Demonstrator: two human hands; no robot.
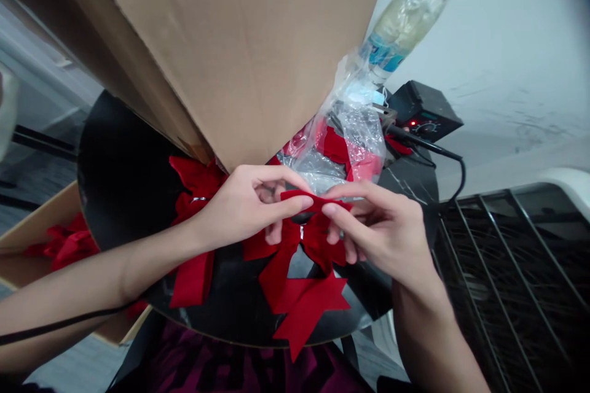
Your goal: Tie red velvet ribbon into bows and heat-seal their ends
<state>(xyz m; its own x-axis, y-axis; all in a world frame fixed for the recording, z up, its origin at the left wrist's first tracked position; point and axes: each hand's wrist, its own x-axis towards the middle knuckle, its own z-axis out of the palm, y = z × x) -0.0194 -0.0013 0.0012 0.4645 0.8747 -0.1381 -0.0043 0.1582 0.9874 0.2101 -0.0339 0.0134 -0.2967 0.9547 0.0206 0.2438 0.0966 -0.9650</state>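
Both my hands hold a red velvet bow above a round black tabletop. My left hand pinches the bow's top edge between thumb and fingers from the left. My right hand grips the same edge from the right, its fingertips close to my left hand's. A thin silver band binds the bow's middle, and its long tails hang toward me. A second red bow with a silver band lies just under my left wrist, partly hidden by it.
A large cardboard box looms over the table's far side. Behind my hands sits a clear plastic bag holding red fabric. Beyond stand plastic bottles, a black control unit with a cable, a dark wire rack at right, and a box of red bows at left.
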